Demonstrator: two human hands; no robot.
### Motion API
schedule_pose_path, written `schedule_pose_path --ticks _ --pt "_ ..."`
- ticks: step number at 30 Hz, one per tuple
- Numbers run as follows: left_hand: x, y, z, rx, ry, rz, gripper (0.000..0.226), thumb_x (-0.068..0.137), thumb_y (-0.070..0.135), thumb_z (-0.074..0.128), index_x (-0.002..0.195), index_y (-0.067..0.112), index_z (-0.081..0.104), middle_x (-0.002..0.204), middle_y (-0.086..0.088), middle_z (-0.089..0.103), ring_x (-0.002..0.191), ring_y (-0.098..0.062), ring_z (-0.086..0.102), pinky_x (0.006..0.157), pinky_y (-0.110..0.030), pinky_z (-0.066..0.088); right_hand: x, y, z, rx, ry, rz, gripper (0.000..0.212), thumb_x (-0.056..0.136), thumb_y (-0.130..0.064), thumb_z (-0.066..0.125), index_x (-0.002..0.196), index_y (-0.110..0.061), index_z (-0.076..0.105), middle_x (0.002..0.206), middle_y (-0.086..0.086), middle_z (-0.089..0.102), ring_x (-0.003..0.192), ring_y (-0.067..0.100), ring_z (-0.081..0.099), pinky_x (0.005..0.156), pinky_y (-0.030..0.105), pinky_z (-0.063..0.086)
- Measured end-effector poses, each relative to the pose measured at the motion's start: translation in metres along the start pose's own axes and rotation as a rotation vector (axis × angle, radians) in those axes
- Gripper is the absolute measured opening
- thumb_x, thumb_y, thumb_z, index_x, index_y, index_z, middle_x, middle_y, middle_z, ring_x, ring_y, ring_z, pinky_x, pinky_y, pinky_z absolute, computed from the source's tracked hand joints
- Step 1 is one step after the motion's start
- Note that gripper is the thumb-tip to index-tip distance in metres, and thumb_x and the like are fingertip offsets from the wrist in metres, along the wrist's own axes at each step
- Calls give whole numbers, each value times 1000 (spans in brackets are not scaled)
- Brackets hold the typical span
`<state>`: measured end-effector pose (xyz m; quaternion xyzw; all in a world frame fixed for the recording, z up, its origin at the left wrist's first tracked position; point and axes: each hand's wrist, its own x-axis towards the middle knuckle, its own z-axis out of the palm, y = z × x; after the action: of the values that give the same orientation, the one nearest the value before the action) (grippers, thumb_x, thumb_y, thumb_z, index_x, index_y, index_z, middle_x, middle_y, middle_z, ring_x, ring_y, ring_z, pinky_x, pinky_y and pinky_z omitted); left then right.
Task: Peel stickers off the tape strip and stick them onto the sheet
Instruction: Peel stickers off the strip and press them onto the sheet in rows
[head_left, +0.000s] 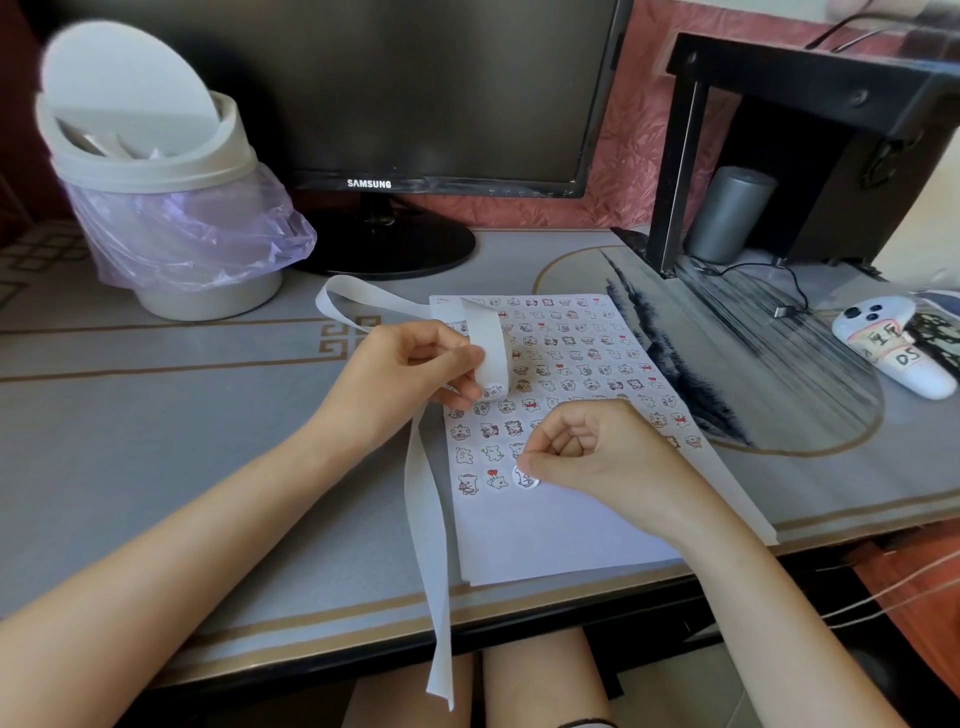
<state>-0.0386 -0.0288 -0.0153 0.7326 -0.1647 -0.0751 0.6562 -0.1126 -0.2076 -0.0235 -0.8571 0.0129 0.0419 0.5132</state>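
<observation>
Grey with gold border lines, your desk (156, 441) carries a dark monitor (415, 78) at the far middle and a swing-lid bin (156, 208) lined with a purple bag at the far left. At the far right, a grey cylinder (730, 213) stands under a black shelf (831, 67), with a white controller (893, 353) lying nearer on that side. Your sheet (545, 535) lies flat in the middle of the desk, reaching its near edge. Rows of small cartoon stickers fill its far part and its near part is bare. Your left grip (415, 374) is closed on the tape strip (431, 519), pinching it between thumb and fingers over the sheet's left edge. From that pinch one length loops away to the far left and curls back down over the sheet. The other length hangs past the near edge of the desk, in front of your knees. Your right grip (597, 457) is curled tight over the sheet's near rows. Its thumb and forefinger tips pinch a round sticker (524, 478), third in the nearest row, just right of two already stuck there. That sticker rests on the paper.
</observation>
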Motion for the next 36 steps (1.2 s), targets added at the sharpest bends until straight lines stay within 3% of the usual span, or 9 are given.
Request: schedule_pose_path --ticks 9,14,20,24,31,36 --pt "0 -1 -1 9 -6 5 14 89 10 61 76 6 65 62 -1 69 62 -14 68 64 -22 57 -1 1 5 -57 37 -53 15 75 -9 76 67 -17 66 61 -8 60 50 -3 47 54 13 40" --pt "0 -2 -1 18 -10 10 15 89 10 61 76 6 65 64 -2 70 63 -14 68 64 -22 56 -2 5 4 -99 47 -78 11 74 -14 77 69 -15 67 57 -9 48 50 3 37 54 18 36" --pt "0 -1 0 19 -6 0 15 89 11 61 76 6 66 65 -2 71 63 -14 68 64 -23 57 0 9 2 -62 50 -80 24 73 -14 79 82 -23 58 66 -7 51 57 7 44 61 24 41" --pt "0 -1 -1 18 -7 5 14 89 10 61 79 3 66 65 -3 71 63 -14 69 65 -23 57 2 12 -1 -44 52 -88 19 77 -11 74 79 -23 59 67 -7 53 64 11 48 67 30 45" --pt "0 -1 -2 14 -16 17 15 90 11 60 77 5 66 66 -3 71 65 -14 69 64 -22 57 2 13 0 1 29 -86 16 76 -18 77 80 -21 61 68 -5 55 64 12 47 64 27 42" --pt "0 -2 -1 6 -18 18 15 89 10 61 76 5 66 65 -3 70 64 -14 68 63 -22 57 3 14 1 -44 56 -102 14 80 -13 72 79 -22 61 62 -11 51 58 8 45 61 24 41"
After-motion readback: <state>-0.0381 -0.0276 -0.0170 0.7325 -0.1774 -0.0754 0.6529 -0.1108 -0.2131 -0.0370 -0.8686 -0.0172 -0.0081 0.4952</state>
